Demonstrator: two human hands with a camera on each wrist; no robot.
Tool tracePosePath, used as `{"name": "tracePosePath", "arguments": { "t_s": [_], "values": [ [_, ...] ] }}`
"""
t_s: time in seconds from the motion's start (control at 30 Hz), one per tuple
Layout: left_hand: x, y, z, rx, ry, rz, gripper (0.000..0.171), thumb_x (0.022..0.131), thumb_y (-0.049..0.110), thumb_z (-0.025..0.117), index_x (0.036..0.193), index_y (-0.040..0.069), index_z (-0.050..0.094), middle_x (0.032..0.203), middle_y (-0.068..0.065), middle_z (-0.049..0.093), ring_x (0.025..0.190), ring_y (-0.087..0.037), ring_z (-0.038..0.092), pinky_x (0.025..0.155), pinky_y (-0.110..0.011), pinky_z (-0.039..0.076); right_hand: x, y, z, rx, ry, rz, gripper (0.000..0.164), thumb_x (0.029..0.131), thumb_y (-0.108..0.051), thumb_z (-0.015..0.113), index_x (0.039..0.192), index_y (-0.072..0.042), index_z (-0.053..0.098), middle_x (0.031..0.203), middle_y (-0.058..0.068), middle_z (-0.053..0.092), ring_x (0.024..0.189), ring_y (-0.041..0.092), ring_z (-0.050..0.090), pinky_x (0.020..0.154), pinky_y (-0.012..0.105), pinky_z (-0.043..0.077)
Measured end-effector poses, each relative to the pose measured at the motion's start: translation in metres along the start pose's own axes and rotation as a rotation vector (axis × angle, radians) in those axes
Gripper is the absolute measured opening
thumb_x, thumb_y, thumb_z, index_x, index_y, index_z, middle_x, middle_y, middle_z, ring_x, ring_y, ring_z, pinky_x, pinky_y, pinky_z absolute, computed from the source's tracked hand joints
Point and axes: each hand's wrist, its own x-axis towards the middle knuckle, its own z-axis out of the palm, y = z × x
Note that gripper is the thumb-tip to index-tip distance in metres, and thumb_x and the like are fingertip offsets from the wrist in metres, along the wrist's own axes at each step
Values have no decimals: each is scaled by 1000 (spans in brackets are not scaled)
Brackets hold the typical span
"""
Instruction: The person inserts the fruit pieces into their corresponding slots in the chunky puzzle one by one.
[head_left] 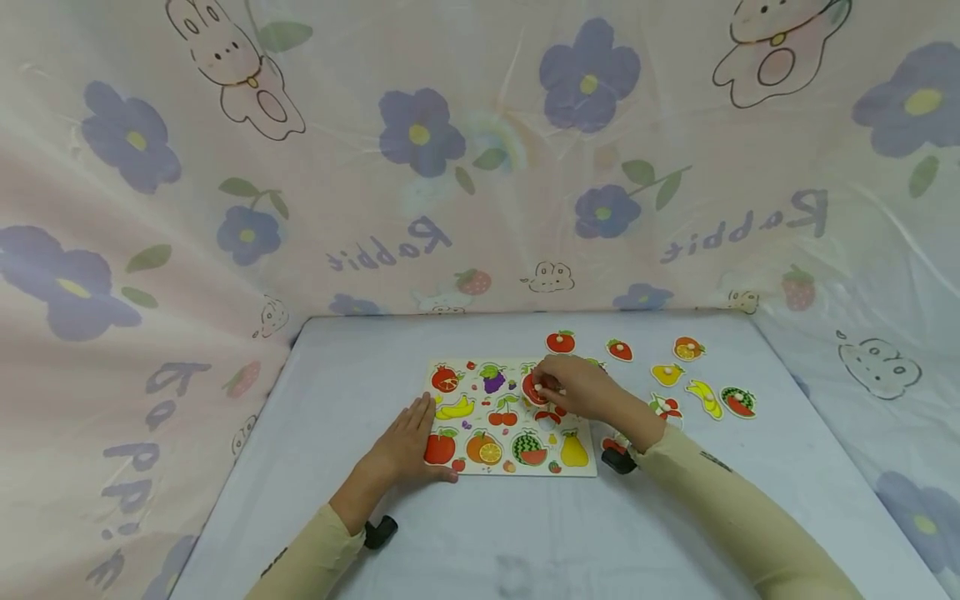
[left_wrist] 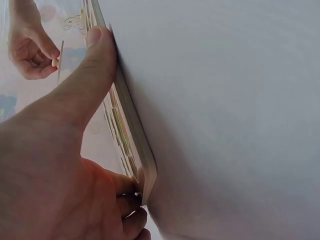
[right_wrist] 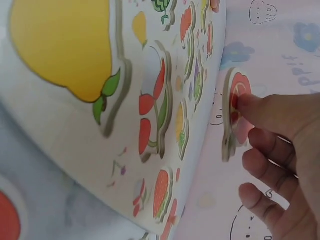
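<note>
A fruit puzzle board (head_left: 513, 475) lies on the white table with printed fruit shapes. My left hand (head_left: 408, 437) rests at its near left corner, fingers along the left side and thumb (left_wrist: 97, 65) against the near edge. Between thumb and fingertips my right hand (head_left: 581, 387) pinches a red fruit puzzle piece (right_wrist: 237, 105), which shows a cut face. That piece is raised over the board's upper right part. In the right wrist view, the board's pear shape (right_wrist: 62, 45) and cherry shape (right_wrist: 150, 110) are near that hand.
Right of the board lie several loose pieces, among them a strawberry (head_left: 619, 350), an orange (head_left: 688, 348), a pear (head_left: 666, 375), bananas (head_left: 703, 400) and a watermelon (head_left: 738, 403). A red apple piece (head_left: 560, 342) lies behind the board. Patterned curtains (head_left: 495, 225) border the table.
</note>
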Motion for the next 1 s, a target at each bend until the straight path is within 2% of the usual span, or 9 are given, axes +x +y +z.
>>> {"name": "tracePosePath", "arguments": {
  "t_s": [0.2, 0.5, 0.77, 1.0],
  "values": [
    [1, 2, -1, -17, -7, -19, 133, 77, 65, 89, 168, -4, 20, 178, -21, 17, 163, -39, 19, 133, -52, 23, 12, -2, 3, 33, -31, 14, 15, 101, -20, 79, 113, -16, 70, 93, -9, 62, 81, 9, 55, 70, 24, 53],
    [2, 3, 0, -18, -11, -32, 133, 77, 63, 90, 169, -3, 19, 178, -21, 18, 164, -39, 18, 133, -51, 21, 28, -2, 7, 33, -24, 18, 13, 103, -21, 76, 114, -16, 70, 94, -10, 61, 82, 9, 55, 73, 23, 55],
    [2, 4, -1, -25, -6, -20, 132, 78, 64, 90, 168, -5, 21, 177, -22, 18, 164, -39, 19, 133, -52, 23, 48, -7, 15, 17, -10, -27, 14, 105, -24, 74, 116, -16, 71, 95, -9, 62, 83, 10, 55, 74, 23, 54],
    [3, 5, -1, -15, -24, -41, 134, 77, 64, 90, 169, -3, 19, 178, -21, 16, 164, -38, 17, 133, -51, 21, 65, -11, 27, 12, -17, -46, 14, 105, -23, 74, 116, -16, 71, 95, -8, 64, 82, 10, 56, 74, 23, 53]
  ]
}}
